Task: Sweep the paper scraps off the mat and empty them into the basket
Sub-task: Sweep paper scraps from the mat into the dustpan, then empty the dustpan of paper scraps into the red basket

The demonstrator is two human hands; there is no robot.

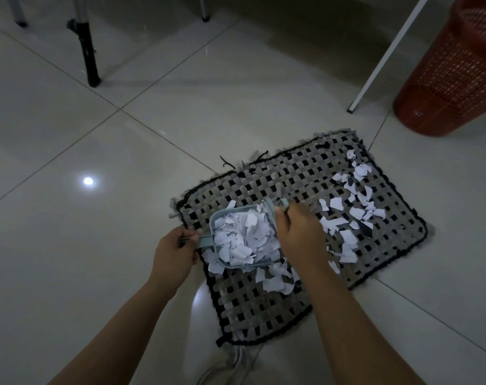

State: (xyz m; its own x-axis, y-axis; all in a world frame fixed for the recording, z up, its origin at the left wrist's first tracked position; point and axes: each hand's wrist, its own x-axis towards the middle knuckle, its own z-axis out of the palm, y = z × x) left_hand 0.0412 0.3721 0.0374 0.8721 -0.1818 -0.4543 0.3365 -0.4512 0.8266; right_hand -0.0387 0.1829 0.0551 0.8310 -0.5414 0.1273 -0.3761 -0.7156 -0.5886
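Scraps being gathered into a dustpan on the woven mat.

On the mat (264, 309), the left hand (173, 255) grips the handle of a pale blue dustpan (237, 237) heaped with paper scraps (355, 209), more of them strewn across the mat's right part; the right hand (298, 232) clasps a small brush (276, 205) at the pan's far edge. The red basket (455, 73) stands on the floor beyond the mat's far right corner.
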